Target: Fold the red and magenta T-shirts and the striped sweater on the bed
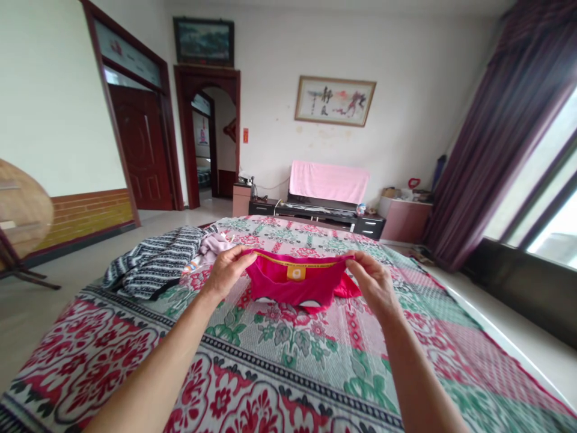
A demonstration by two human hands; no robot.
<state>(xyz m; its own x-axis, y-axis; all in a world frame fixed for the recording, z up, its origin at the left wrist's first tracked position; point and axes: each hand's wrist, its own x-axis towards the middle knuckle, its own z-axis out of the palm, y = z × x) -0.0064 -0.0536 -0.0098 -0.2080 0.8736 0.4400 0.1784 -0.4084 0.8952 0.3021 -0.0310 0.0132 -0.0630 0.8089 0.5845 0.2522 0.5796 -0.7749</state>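
Observation:
A bright pink shirt hangs stretched between my two hands, above a patterned blanket. Its neckline faces me, with a yellow inner band and a yellow label at the middle. My left hand pinches the left end of the neckline edge between thumb and fingers. At the opposite end, my right hand pinches the same edge. The lower part of the shirt droops onto the blanket, and a redder bit of cloth shows behind its right side. Black-and-white shapes are partly visible on its front.
The flowered blanket covers the wide surface before me. To the left lie a black-and-white striped garment and a pale mauve cloth. Beyond stands a low TV cabinet with a pink towel over the screen. Purple curtains hang on the right.

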